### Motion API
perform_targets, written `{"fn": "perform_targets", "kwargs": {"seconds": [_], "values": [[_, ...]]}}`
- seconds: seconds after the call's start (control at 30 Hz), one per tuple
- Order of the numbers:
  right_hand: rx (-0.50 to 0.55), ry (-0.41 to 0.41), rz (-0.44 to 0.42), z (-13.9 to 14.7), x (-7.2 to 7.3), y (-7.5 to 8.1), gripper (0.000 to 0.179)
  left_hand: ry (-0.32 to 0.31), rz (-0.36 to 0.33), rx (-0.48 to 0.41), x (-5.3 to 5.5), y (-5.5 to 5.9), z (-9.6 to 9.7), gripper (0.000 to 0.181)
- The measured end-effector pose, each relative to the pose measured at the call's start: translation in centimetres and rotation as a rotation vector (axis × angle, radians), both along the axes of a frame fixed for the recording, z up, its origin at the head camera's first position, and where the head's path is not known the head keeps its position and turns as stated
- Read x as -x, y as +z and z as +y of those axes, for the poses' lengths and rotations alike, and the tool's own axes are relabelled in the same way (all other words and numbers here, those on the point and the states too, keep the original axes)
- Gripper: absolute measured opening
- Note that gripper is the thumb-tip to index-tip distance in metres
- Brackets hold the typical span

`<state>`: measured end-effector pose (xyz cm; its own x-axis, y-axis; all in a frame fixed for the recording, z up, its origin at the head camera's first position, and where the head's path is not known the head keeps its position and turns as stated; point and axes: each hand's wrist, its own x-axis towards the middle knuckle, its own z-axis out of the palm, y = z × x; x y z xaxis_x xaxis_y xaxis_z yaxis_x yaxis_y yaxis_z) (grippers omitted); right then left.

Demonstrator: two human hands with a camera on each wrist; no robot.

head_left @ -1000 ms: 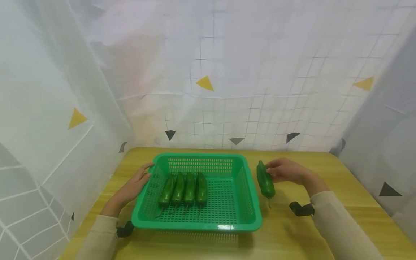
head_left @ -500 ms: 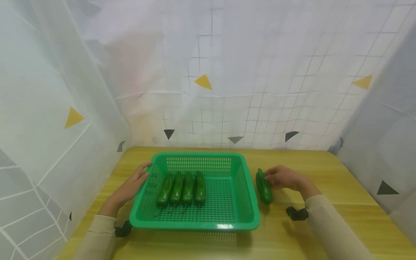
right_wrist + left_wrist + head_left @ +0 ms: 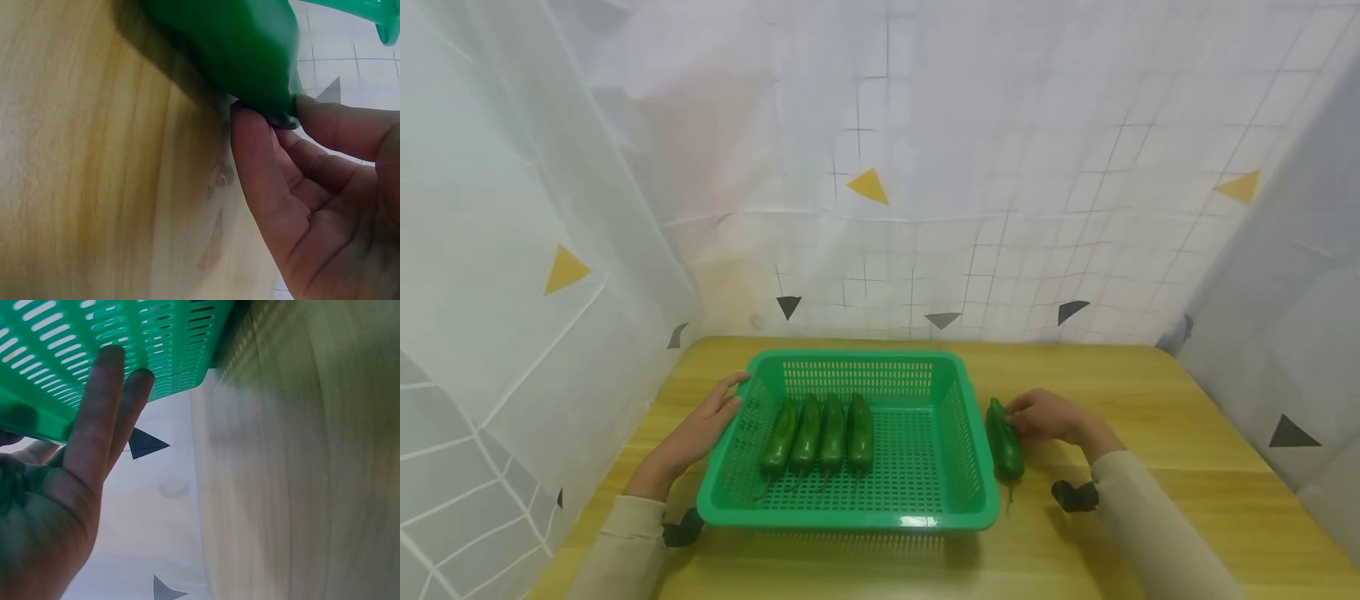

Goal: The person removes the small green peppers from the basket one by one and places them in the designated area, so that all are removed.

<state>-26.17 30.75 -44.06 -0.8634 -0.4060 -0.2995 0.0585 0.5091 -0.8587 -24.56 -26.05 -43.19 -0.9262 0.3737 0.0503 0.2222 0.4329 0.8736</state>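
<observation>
My right hand point(image 3: 1047, 415) pinches a long green pepper point(image 3: 1006, 446) between thumb and fingers, just outside the basket's right wall. In the right wrist view, the thumb and fingertips meet at one end of the pepper point(image 3: 250, 50), close over the wooden table. My left hand point(image 3: 703, 429) rests at the left rim of a green plastic basket point(image 3: 850, 522). In the left wrist view, two straight fingers point(image 3: 100, 419) lie against its slotted outer wall. Several green peppers point(image 3: 817, 437) lie side by side in the left half of the basket, their thin stems toward me.
The basket stands on a yellowish wooden table point(image 3: 1097, 375). Behind it hangs a pale sheet point(image 3: 1000, 167) with grid lines and yellow and dark triangles, and similar sheets close off both sides. A dark wrist device point(image 3: 1075, 496) sits at each sleeve.
My right hand has lowered the pepper beside the basket and brought it slightly left and nearer to the right wall. My left hand stays at the rim; the view has shifted slightly.
</observation>
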Motion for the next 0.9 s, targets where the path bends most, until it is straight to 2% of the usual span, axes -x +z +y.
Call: {"fn": "perform_targets", "kwargs": {"seconds": [0.3,0.47,0.57,0.73,0.9], "values": [[-0.061,-0.022,0.025,-0.3,-0.1,0.0,0.03,0.001,0.008,-0.013,-0.1,0.0,0.0,0.054],[-0.133,-0.055,0.09,-0.4,0.0,0.2,0.03,0.004,0.008,-0.019,-0.1,0.0,0.0,0.054],[-0.157,-0.078,0.117,-0.4,0.1,0.6,0.029,0.006,0.004,-0.015,-0.2,0.1,0.0,0.054],[-0.117,-0.106,0.116,-0.7,0.1,1.6,0.04,0.006,0.0,-0.01,-0.2,0.1,-0.1,0.054],[-0.131,-0.079,0.165,-1.4,-0.2,2.6,0.046,-0.001,0.003,-0.012,0.0,0.1,0.0,0.054]]}}
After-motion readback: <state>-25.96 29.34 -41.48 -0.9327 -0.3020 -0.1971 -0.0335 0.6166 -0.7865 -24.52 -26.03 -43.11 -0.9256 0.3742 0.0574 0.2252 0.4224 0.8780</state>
